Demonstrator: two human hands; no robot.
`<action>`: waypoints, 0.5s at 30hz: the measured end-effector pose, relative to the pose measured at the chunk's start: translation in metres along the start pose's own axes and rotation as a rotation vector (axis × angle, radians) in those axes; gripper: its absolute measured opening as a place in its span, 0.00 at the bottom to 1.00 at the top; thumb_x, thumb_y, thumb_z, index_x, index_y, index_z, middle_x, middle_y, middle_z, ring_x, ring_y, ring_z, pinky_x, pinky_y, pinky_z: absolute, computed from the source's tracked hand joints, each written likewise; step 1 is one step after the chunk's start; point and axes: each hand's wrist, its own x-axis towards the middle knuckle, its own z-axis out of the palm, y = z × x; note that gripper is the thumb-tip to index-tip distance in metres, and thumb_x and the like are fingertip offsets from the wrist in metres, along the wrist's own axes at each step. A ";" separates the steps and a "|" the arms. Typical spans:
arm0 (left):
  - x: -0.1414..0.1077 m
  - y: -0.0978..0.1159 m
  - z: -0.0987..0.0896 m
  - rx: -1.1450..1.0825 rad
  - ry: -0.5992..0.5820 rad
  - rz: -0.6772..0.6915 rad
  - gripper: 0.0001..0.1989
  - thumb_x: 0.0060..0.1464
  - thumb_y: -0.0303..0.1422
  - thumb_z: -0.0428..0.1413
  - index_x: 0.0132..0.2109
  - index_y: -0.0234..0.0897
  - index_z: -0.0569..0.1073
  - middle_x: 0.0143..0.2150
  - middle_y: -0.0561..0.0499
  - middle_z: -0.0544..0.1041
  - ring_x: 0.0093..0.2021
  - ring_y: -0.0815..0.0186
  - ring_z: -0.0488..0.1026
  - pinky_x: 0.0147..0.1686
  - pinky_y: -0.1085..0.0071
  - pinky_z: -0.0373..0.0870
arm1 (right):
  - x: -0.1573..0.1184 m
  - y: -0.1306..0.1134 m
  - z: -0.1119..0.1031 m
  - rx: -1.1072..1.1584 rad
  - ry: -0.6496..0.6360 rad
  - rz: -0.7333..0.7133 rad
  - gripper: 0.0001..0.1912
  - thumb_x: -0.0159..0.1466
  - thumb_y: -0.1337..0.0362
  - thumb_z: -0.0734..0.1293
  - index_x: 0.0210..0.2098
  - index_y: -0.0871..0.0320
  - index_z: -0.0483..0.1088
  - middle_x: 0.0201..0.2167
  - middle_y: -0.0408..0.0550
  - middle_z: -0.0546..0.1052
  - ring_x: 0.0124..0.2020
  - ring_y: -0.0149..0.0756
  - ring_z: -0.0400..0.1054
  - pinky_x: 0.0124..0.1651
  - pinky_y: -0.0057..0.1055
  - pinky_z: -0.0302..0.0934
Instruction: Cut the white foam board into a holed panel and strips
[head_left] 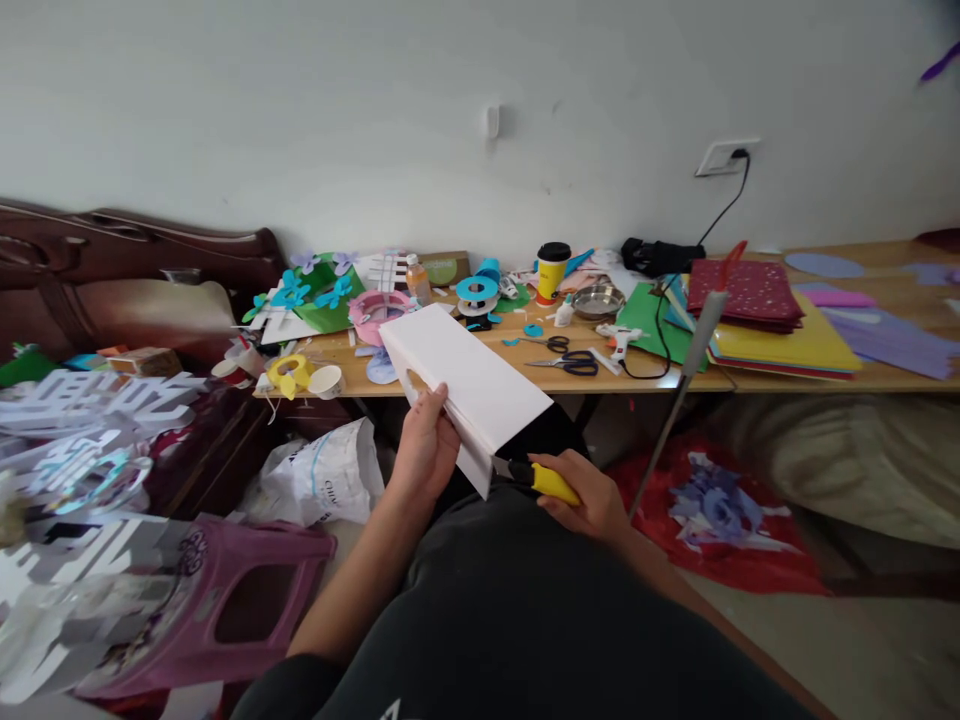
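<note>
A folded white board (480, 375) is held over my lap, in front of the table's edge. My left hand (429, 440) is closed on its lower left side, thumb on top. My right hand (589, 492) wraps round the yellow handle of a utility knife (553, 483). The knife's blade end is at the board's near corner; whether it touches the board I cannot tell.
On the wooden table (480, 385) are scissors (574, 362), a hot glue gun (621, 342), a yellow cup (552, 272), tape rolls and coloured sheets (787, 340). A pink stool (202, 620) and white cut-outs are at left. A metal bar (682, 390) slants up at right.
</note>
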 end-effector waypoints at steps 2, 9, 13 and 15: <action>0.000 -0.001 0.000 0.002 -0.002 0.005 0.15 0.55 0.32 0.63 0.48 0.31 0.77 0.50 0.42 0.81 0.59 0.54 0.73 0.64 0.60 0.65 | -0.002 0.001 -0.001 0.008 -0.001 0.019 0.23 0.70 0.48 0.61 0.58 0.53 0.67 0.37 0.49 0.72 0.36 0.38 0.70 0.38 0.32 0.65; 0.000 -0.002 -0.001 0.011 0.001 0.006 0.13 0.55 0.32 0.62 0.47 0.31 0.77 0.49 0.41 0.81 0.55 0.54 0.76 0.62 0.57 0.67 | -0.003 0.000 -0.003 0.005 -0.018 0.020 0.22 0.70 0.49 0.62 0.58 0.53 0.67 0.39 0.49 0.72 0.37 0.38 0.70 0.39 0.32 0.65; 0.002 -0.003 -0.004 -0.002 -0.011 0.011 0.12 0.54 0.32 0.64 0.45 0.31 0.77 0.49 0.42 0.81 0.55 0.54 0.76 0.62 0.58 0.67 | -0.002 -0.003 -0.005 -0.001 -0.032 0.040 0.23 0.70 0.48 0.61 0.58 0.53 0.68 0.38 0.49 0.72 0.37 0.38 0.70 0.40 0.33 0.66; 0.002 -0.003 -0.005 0.003 -0.020 0.001 0.13 0.53 0.33 0.64 0.45 0.31 0.77 0.49 0.41 0.81 0.56 0.53 0.75 0.61 0.57 0.67 | -0.002 -0.004 -0.005 -0.008 -0.039 0.058 0.24 0.69 0.47 0.60 0.57 0.53 0.69 0.38 0.50 0.73 0.37 0.39 0.70 0.40 0.34 0.66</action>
